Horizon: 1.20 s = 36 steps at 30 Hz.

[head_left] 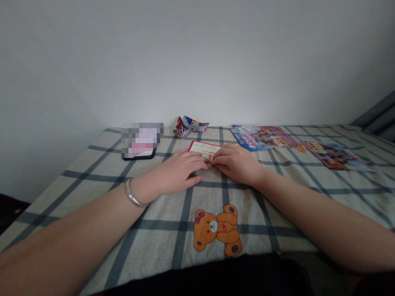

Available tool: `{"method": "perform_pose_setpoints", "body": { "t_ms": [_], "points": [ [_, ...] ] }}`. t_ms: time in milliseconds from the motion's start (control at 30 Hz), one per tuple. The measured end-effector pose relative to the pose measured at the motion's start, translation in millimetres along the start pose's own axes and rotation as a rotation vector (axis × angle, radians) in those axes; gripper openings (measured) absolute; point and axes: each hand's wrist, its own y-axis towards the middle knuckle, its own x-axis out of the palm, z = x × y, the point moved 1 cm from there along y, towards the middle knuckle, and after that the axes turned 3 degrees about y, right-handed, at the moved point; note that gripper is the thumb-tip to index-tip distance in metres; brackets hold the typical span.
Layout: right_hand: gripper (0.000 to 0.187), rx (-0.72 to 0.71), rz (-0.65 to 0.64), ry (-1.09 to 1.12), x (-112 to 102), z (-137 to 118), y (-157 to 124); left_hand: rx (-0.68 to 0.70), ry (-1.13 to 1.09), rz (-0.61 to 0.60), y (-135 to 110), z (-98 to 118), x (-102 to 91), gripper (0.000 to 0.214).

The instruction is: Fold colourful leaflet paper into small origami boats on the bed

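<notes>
A small white paper with a red border (pixel 204 148) lies flat on the checked sheet (pixel 92 164). My left hand (pixel 177 170), with a silver bracelet (pixel 133 196) on its wrist, rests palm down, and its fingers press on the paper's near edge. My right hand (pixel 237 163) meets it from the right, fingertips pinched on the same near edge. Both hands touch at the fingertips over the paper.
A folded coloured paper shape (pixel 189 125) sits by the wall. A phone (pixel 140 142) lies at the left. Two printed leaflets (pixel 265 137) (pixel 336 156) lie at the right. An orange bear print (pixel 217 228) marks the sheet near me.
</notes>
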Motion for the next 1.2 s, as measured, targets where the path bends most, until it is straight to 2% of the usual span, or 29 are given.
{"method": "perform_pose_setpoints", "body": {
  "t_ms": [100, 400, 633, 900, 1200],
  "points": [
    [0.023, -0.027, -0.030, 0.020, -2, -6, 1, -0.010, 0.006, -0.004, 1, 2, -1.5, 0.029],
    [0.022, 0.017, -0.052, 0.014, -2, -4, 2, -0.007, -0.002, -0.012, 6, 4, -2.5, 0.021],
    [0.020, 0.069, -0.101, -0.056, -6, -5, 3, -0.003, 0.000, -0.013, 8, 5, -2.5, 0.023],
    [0.022, 0.171, -0.148, -0.204, -11, -3, 1, -0.020, -0.041, -0.019, 8, 7, -4.3, 0.020],
    [0.024, 0.380, -0.223, -0.428, -16, -4, 0, -0.013, -0.034, 0.017, 8, 9, -3.8, 0.016]
  ]
}}
